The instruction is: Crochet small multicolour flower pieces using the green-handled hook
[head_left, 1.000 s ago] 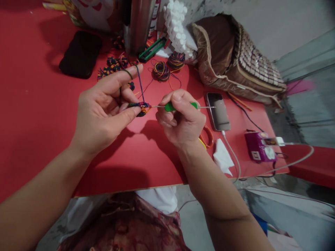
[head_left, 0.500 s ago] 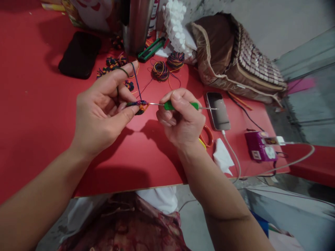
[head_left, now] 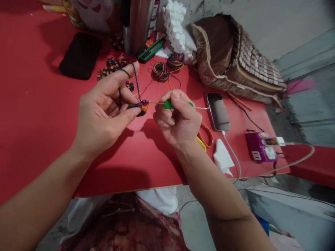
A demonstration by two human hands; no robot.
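Between thumb and fingers, my left hand [head_left: 104, 108] pinches a small multicoloured crochet piece [head_left: 143, 107]. A strand of dark yarn [head_left: 137, 83] loops round its raised index finger and runs down to the piece. My right hand [head_left: 179, 116] is closed round the green handle of a crochet hook [head_left: 169, 104]. The hook's thin metal shaft points left, and its tip meets the top edge of the crochet piece. Behind the hands lie two small multicoloured yarn balls [head_left: 160, 71]. More dark and orange crochet pieces [head_left: 112, 64] lie partly hidden behind my left hand.
A black phone-like object [head_left: 80, 55] lies at the back left, near a metal flask [head_left: 138, 28]. Right of my right hand are a charging phone [head_left: 218, 111], orange-handled scissors [head_left: 208, 135], crumpled tissue [head_left: 223, 157] and a purple power box [head_left: 260, 146]. A brown bag [head_left: 217, 52] stands behind.
My right hand has shifted slightly left and the hook's handle has turned a little. The crochet piece has tilted, showing more of its orange and purple face. My left hand keeps its pinch.
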